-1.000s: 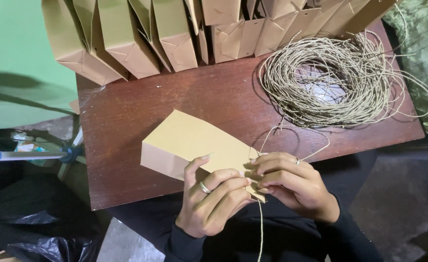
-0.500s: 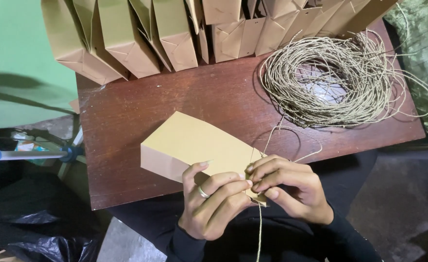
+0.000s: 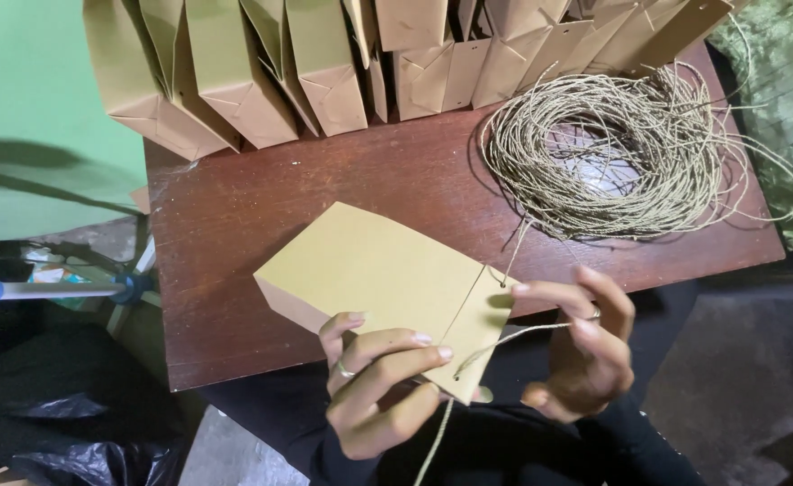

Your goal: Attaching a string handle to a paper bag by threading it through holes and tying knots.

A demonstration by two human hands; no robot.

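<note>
A folded brown paper bag (image 3: 378, 270) lies tilted over the front edge of the dark wooden table (image 3: 234, 216). My left hand (image 3: 378, 382) grips the bag's near open end, thumb under and fingers on top. My right hand (image 3: 581, 346) is to the right of the bag's edge and pinches a strand of tan twine (image 3: 518, 335) that runs to the bag's near end. Another strand passes through a small hole (image 3: 503, 283) near the bag's rim and leads back to the twine coil (image 3: 608, 148). A loose twine end hangs down below my left hand.
A row of finished brown paper bags (image 3: 324, 63) leans along the table's far edge. Green cloth (image 3: 783, 81) lies at the right. A green wall and a blue-handled pole (image 3: 45, 290) are at the left, with black plastic bags (image 3: 54, 414) on the floor.
My right hand has moved away to the right of the bag, drawing the twine out. The bag's rim with its hole is now uncovered. My left hand keeps its grip.
</note>
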